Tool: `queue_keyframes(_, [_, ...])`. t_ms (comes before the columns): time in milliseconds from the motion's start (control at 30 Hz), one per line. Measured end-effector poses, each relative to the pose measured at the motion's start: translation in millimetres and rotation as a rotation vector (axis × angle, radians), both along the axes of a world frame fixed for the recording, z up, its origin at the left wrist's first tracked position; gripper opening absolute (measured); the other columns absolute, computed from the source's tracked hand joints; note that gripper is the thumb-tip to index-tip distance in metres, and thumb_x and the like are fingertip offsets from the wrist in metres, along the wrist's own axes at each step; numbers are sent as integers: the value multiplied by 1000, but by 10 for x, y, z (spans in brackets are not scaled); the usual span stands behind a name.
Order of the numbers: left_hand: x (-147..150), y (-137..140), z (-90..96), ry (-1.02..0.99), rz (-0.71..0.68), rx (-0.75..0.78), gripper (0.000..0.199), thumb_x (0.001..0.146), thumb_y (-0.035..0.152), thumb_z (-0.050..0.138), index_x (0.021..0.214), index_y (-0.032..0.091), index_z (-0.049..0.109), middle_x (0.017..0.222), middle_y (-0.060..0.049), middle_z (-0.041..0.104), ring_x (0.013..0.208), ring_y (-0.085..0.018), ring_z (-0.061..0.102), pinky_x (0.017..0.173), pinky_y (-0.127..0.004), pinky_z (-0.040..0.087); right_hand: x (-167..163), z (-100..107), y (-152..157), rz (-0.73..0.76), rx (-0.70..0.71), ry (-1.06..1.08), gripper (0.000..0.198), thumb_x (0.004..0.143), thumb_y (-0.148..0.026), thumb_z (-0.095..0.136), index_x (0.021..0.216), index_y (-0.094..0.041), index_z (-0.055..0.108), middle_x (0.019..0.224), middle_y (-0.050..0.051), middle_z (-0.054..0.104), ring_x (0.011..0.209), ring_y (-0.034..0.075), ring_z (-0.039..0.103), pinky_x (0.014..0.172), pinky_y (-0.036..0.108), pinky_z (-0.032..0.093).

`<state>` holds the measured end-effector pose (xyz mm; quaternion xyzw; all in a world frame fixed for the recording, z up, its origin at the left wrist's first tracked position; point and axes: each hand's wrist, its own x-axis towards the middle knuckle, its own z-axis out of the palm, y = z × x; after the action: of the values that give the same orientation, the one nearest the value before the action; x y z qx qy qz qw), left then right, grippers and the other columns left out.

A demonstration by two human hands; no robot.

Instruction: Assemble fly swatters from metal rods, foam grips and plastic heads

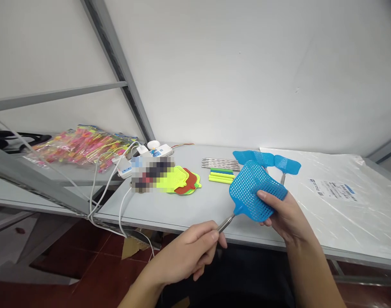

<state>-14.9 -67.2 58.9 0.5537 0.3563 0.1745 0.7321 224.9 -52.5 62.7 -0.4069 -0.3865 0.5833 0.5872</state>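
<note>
Both my hands hold one blue fly swatter (251, 188) above the front edge of the table. My left hand (198, 246) is closed round its metal rod, just below the blue neck. My right hand (283, 214) pinches the perforated head, thumb on the near face and fingers behind it. Beyond it lie more blue swatter heads (286, 164), one with a metal rod partly behind my right hand. Left of these rest several metal rods (219, 163) and several yellow-green handle tubes (219, 177), with blue and green tubes beside them.
Yellow and red swatter heads (189, 184) lie on the grey table (169, 209) at centre left. White power strips (161, 151) with cables stand behind them, near a shelf post. A bag of colourful items (83, 147) lies at far left. White plastic packaging (352, 214) covers the right side.
</note>
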Motion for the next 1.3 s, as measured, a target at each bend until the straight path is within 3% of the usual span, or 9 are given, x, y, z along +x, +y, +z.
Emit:
queue_keyframes(100, [82, -18, 13, -53, -28, -9, 27, 100, 37, 35, 100, 19, 55, 51, 11, 33, 35, -5, 25, 40, -16, 35, -147, -94, -46, -134, 13, 140, 22, 74, -31, 76, 79, -21, 57, 52, -7, 51, 32, 6, 38, 34, 23, 39])
queue_keyframes(200, [225, -44, -14, -74, -26, 23, 28, 100, 37, 33, 99, 19, 55, 49, 11, 34, 31, -5, 25, 39, -17, 36, -309, -170, -145, -202, 30, 66, 21, 80, -37, 70, 78, -21, 56, 50, -8, 47, 35, 7, 37, 36, 23, 37])
queue_keyframes(333, [439, -96, -32, -113, 6, 59, 36, 100, 47, 28, 93, 19, 50, 52, 11, 36, 30, -4, 24, 37, -19, 37, -409, -168, -355, -12, 59, -293, 31, 84, -40, 66, 64, -18, 55, 48, -4, 49, 46, 10, 46, 47, 24, 39])
queue_keyframes(433, [508, -154, 6, -92, -15, 111, 39, 98, 53, 30, 85, 19, 47, 51, 11, 31, 33, -5, 25, 37, -18, 34, -342, -115, -465, 39, 72, -329, 33, 86, -40, 63, 63, -18, 56, 49, -3, 49, 48, 10, 46, 48, 25, 39])
queue_keyframes(700, [179, -309, 126, 241, -101, 235, 42, 95, 56, 34, 77, 20, 44, 64, 6, 39, 49, -8, 31, 45, -20, 28, 206, 102, -326, -431, 140, 108, 22, 79, -37, 72, 75, -17, 64, 46, -11, 31, 37, 4, 27, 39, 21, 33])
queue_keyframes(900, [180, -272, 267, 371, -98, 534, 40, 99, 46, 27, 75, 20, 46, 67, 4, 45, 64, -13, 40, 64, -24, 34, -164, -124, -450, -101, 82, -25, 30, 85, -46, 63, 80, -17, 65, 46, -6, 42, 40, 8, 40, 44, 24, 36])
queue_keyframes(1100, [-101, -229, 231, 479, -161, 588, 39, 98, 46, 31, 75, 20, 47, 69, 4, 46, 67, -13, 44, 67, -25, 34, 208, 104, -371, -413, 202, 57, 32, 81, -49, 67, 76, -17, 64, 48, -9, 31, 42, 6, 29, 45, 22, 33])
queue_keyframes(1200, [-269, -210, 268, 484, -193, 551, 40, 98, 48, 32, 75, 20, 49, 68, 4, 47, 65, -13, 44, 64, -23, 34, 295, 199, -338, -473, 246, 69, 30, 83, -48, 67, 76, -18, 63, 50, -8, 32, 43, 6, 30, 46, 22, 33])
queue_keyframes(1300, [-269, -206, 357, 488, -196, 544, 39, 97, 47, 34, 78, 20, 54, 66, 4, 45, 62, -12, 43, 61, -23, 34, 55, 90, -374, -428, 234, 37, 27, 83, -46, 66, 82, -20, 63, 48, -8, 35, 43, 7, 34, 46, 22, 33])
